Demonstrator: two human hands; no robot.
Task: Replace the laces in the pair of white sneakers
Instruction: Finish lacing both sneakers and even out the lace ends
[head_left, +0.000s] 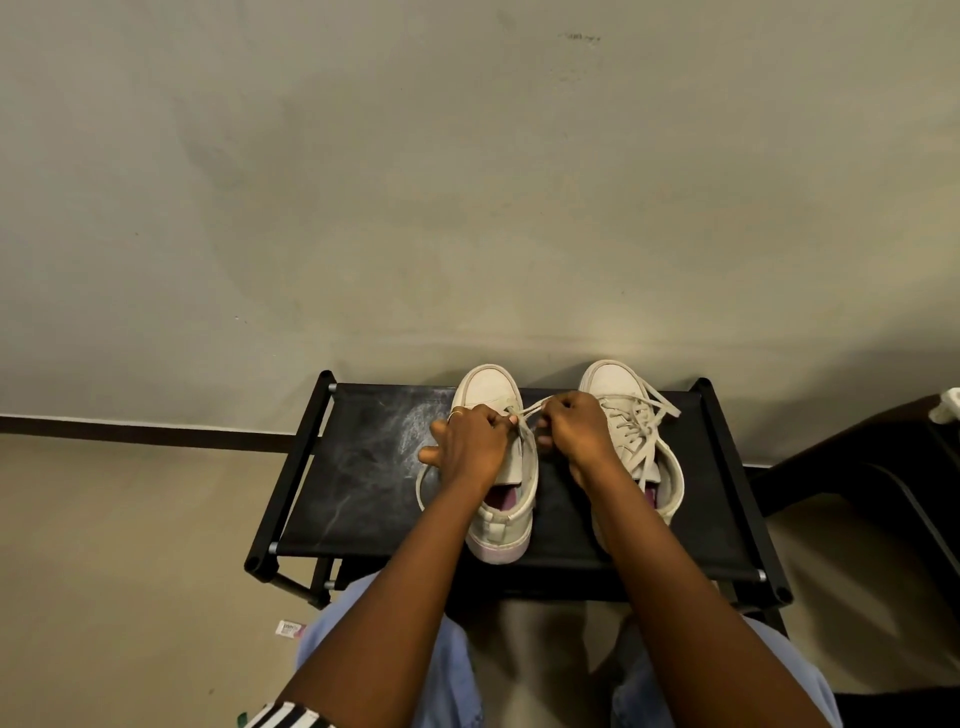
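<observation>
The left sneaker (488, 389) stands on the black worktop (363, 467), directly under the left hand (470, 441), with its toe beyond the knuckles and its heel back under the forearm. The right sneaker (610, 382) stands just on the outer side of the right hand (576, 428); it is laced, and its loose laces (654, 410) lie spread over its side. Both hands have the fingers curled. Each one pinches a part of one lace (532, 407), which runs as a short stretched piece between them, above the front of the left sneaker. I cannot tell which eyelet it goes through, because the left hand covers that place, and I cannot tell if this lace is the old one or the new one. I think the main danger is the thin pinch: if one hand pulls stronger than the other, the lace may slip from the fingers, or run through the eyelets and leave one end too short. A strong pull could also push the left sneaker away from the hands. Both toes already reach past the far edge of the worktop, so it could slide off toward the wall. The loose laces beside the right hand could also catch on the fingers.
</observation>
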